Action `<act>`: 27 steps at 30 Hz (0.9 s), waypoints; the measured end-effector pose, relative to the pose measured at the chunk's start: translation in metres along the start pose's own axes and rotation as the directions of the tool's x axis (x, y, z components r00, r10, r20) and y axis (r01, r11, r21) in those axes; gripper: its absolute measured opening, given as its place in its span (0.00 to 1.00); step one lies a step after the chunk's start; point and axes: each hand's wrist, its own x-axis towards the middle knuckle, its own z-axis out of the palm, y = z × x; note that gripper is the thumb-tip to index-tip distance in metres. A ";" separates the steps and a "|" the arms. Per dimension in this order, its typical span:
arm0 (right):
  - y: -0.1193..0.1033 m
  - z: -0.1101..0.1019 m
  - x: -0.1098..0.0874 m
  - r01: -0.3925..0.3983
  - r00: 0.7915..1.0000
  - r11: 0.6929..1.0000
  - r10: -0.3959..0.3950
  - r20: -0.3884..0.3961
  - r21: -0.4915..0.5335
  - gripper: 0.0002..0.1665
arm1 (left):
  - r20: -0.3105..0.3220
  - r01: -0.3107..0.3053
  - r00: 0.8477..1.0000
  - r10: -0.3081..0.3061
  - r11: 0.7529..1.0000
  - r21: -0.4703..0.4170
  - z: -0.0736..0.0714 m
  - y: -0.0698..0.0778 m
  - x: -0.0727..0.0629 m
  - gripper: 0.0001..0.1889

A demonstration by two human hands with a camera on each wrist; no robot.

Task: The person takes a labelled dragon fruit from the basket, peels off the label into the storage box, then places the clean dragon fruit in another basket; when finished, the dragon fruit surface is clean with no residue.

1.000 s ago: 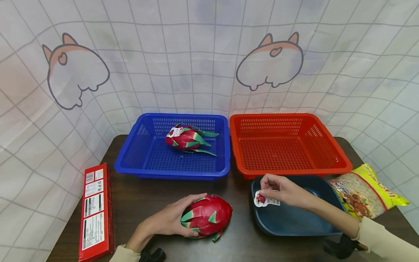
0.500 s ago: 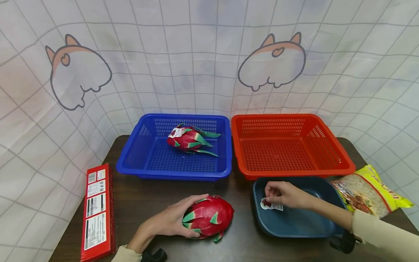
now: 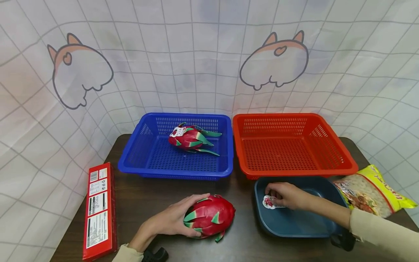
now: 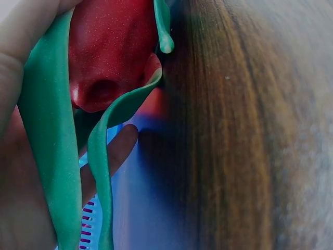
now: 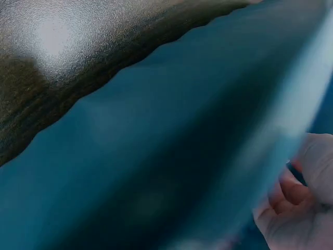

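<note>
Grid-patterned cloth (image 3: 176,54) backs a dark wooden table (image 3: 137,196). Along the table's far edge stand a blue basket (image 3: 176,171) at left and a red basket (image 3: 294,171) at right; the blue basket carries 1 tagged dragon fruit (image 3: 188,139).

Left hand (image 3: 175,217): curled partway round the loose dragon fruit (image 3: 214,215), thumb on the near side, fingers on the far side. This fruit lies on the table, in front of the blue basket's near right corner.

Right hand (image 3: 289,195): nearly closed, thumb and curled fingers pinching the label (image 3: 268,202) by its right part, inside the left end of the dark tub (image 3: 304,228). Contact between label and tub floor cannot be told.

Step in hand, by judgement: handle the label while steadying the fruit. Next move probably calls for a light pinch and a lift clear of the tub's left rim; thin stock may bend or slip
</note>
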 end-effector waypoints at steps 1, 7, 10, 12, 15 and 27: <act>-0.001 0.001 0.000 0.003 1.000 1.000 -0.003 -0.001 -0.027 0.11 | 0.000 0.000 1.000 0.000 1.000 0.002 0.000 0.000 0.000 0.49; -0.006 0.003 -0.001 0.004 1.000 0.992 -0.006 -0.015 -0.128 0.14 | 0.002 0.012 1.000 -0.012 1.000 0.002 0.002 0.000 0.000 0.49; -0.009 0.005 -0.003 -0.004 0.999 0.985 -0.003 -0.040 -0.170 0.15 | 0.001 0.017 1.000 -0.017 1.000 0.001 0.001 -0.001 0.000 0.49; -0.010 0.007 -0.004 0.001 0.998 0.972 -0.017 -0.065 -0.233 0.16 | 0.000 0.015 1.000 -0.015 1.000 0.001 0.001 -0.001 0.000 0.49; -0.012 0.010 -0.007 0.008 0.992 0.935 -0.051 -0.112 -0.355 0.19 | 0.002 0.012 1.000 -0.012 1.000 0.004 0.000 -0.001 0.000 0.49; -0.028 -0.011 -0.013 -0.015 0.997 0.919 -0.015 -0.075 -0.394 0.22 | 0.007 0.025 1.000 -0.025 1.000 -0.016 -0.001 0.000 0.001 0.49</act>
